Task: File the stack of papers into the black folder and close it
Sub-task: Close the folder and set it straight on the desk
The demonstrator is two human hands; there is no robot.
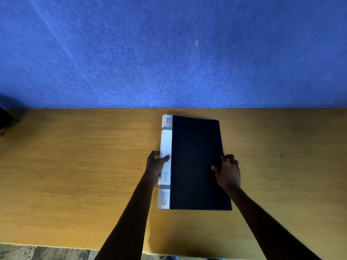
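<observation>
A flat black folder with a white printed spine strip lies closed on the light brown wooden table, a little right of the table's middle and close to the blue felt-covered wall behind it, its white spine on the left. The left hand clasps the spine edge about halfway along, thumb lying across the white strip and fingers curled around the outer side. The right hand rests on the opposite long edge, fingertips bent down onto the black cover and over its rim, pressing rather than clearly gripping. No loose papers show outside the cover. A dark object sits at the table's far left edge, too cropped to identify
</observation>
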